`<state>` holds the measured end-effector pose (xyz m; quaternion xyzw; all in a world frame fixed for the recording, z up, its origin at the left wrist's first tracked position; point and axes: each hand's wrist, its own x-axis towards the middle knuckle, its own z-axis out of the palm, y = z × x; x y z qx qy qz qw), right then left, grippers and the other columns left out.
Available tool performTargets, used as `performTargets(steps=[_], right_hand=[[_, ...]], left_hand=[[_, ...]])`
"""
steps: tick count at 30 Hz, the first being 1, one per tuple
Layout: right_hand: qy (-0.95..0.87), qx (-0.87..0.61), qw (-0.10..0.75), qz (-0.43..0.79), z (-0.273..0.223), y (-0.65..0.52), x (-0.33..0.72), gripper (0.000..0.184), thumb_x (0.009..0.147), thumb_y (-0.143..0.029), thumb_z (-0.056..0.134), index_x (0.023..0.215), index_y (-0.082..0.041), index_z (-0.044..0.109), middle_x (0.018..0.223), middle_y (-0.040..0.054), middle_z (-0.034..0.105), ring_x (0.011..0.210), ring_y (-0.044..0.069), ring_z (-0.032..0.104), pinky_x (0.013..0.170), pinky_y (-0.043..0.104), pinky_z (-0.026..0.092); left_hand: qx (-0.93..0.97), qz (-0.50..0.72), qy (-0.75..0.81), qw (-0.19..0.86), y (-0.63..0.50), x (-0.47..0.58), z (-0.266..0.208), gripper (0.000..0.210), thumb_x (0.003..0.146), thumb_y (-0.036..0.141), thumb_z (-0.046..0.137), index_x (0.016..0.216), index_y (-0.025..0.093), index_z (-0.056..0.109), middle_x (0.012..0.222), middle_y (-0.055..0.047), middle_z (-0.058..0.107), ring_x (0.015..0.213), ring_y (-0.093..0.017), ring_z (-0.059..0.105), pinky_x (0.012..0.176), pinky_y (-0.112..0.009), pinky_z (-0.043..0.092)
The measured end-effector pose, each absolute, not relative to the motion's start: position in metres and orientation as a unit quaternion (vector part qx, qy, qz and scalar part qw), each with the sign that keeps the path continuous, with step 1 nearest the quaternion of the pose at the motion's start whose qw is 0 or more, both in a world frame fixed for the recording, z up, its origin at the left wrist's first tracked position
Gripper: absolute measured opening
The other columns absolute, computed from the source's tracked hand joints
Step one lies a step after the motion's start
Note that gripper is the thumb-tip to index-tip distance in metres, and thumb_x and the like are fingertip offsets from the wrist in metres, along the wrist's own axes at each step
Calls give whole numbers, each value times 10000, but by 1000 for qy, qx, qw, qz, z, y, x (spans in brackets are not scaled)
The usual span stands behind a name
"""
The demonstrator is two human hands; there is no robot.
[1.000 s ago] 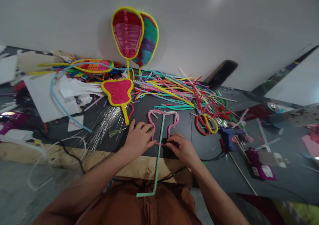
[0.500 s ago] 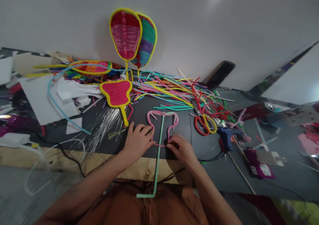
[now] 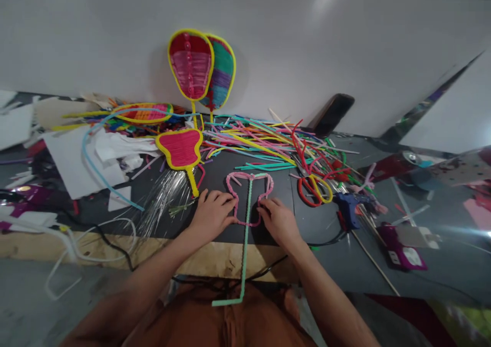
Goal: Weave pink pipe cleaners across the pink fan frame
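A pink pipe-cleaner outline point(image 3: 254, 225), wavy and rounded at the top, lies on the dark tabletop in front of me. Down its middle runs a pale green pipe-cleaner stem point(image 3: 245, 252), which hangs past the table edge and bends left at its lower end. My left hand point(image 3: 210, 215) pinches the outline's lower left side between thumb and fingers. On the opposite side, my right hand point(image 3: 282, 224) has its fingertips closed on the right side of the outline. Beyond my left hand rests a pink fan-shaped piece point(image 3: 179, 150) with a yellow border and handle.
Loose pipe cleaners point(image 3: 257, 137) pile up along the wall. Scissors point(image 3: 315, 190) and a blue glue gun point(image 3: 348, 209) lie to the right. Two finished fans point(image 3: 191, 65) lean on the wall. A phone point(image 3: 333, 114) stands there too. White paper point(image 3: 82, 157) and silvery strands point(image 3: 157, 203) are left.
My right hand has shifted from the outline's lower right corner up along its right side. My left hand keeps its pinch. The camera view has tilted slightly.
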<state>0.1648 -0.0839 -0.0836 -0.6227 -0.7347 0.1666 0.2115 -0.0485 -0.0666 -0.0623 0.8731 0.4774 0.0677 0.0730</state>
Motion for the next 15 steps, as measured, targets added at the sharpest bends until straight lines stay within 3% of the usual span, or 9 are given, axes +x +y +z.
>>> performTargets(steps=[15], right_hand=[[-781, -587, 165, 134, -86, -86, 163, 202, 899, -172, 442, 903, -207, 642, 845, 62, 617, 775, 175, 549, 708, 260, 419]], left_hand=[[884, 33, 459, 83, -59, -43, -53, 369, 759, 336, 672, 1121, 289, 619, 1087, -43, 638, 1018, -262, 520, 987, -545, 271]])
